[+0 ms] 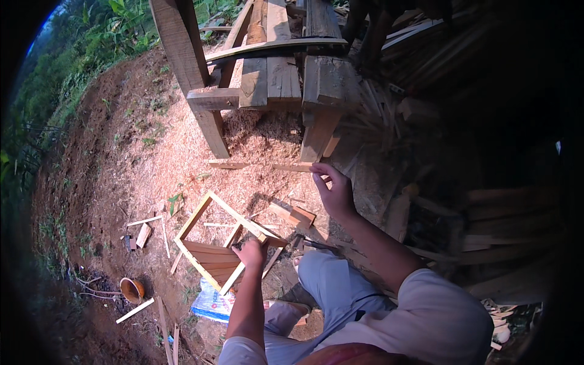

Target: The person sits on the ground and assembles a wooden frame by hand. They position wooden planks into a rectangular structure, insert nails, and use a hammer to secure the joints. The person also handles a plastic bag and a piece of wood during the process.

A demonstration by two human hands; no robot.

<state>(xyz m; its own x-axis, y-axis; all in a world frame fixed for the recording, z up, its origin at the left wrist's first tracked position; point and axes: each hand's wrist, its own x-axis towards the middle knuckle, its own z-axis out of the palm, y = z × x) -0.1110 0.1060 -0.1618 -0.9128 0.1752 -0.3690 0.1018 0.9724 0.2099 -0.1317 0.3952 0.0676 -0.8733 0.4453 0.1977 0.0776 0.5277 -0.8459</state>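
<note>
With the left hand [251, 252] closed round an edge of the slatted wooden frame [212, 255] at lower centre, the part-curled right hand [336, 191] seems to be reaching for a thin strip [293, 167] above, grip unclear, calling next for a sure pinch.

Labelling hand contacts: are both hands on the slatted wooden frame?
No, only the left hand grips the slatted wooden frame; the right hand is apart from it, near a workbench leg.
</note>
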